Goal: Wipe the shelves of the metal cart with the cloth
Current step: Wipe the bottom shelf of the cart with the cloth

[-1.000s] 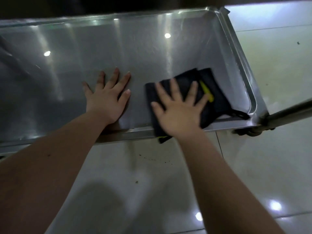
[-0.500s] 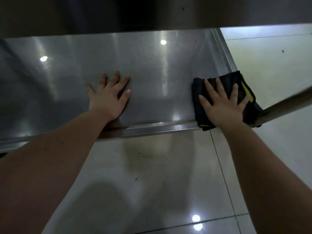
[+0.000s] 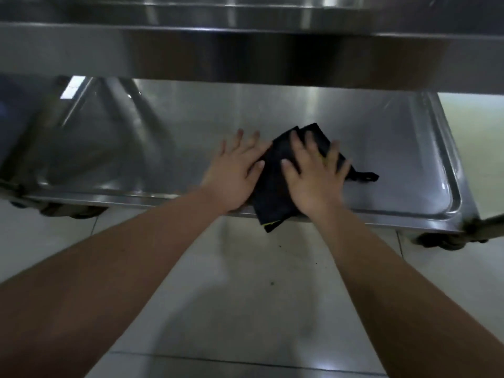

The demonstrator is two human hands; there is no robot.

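The metal cart's bottom shelf (image 3: pixel 191 126) is a shiny steel tray with a raised rim. A black cloth (image 3: pixel 272 184) with a yellow edge lies on it near the front rim, one corner hanging over that rim. My right hand (image 3: pixel 313 175) presses flat on the cloth, fingers spread. My left hand (image 3: pixel 234 170) lies flat on the shelf just left of it, its fingertips touching the cloth's left edge. A small loop of the cloth sticks out to the right of my right hand.
The cart's upper shelf (image 3: pixel 245 50) overhangs the back of the bottom one. Caster wheels (image 3: pixel 433 240) sit under the front corners. A metal tube (image 3: pixel 491 222) juts out at the right corner. Pale floor tiles (image 3: pixel 245 296) with a few dark specks lie below.
My right hand has slid the cloth from the shelf's right end back left until it meets my left hand. The view has pulled back and now shows the upper shelf.
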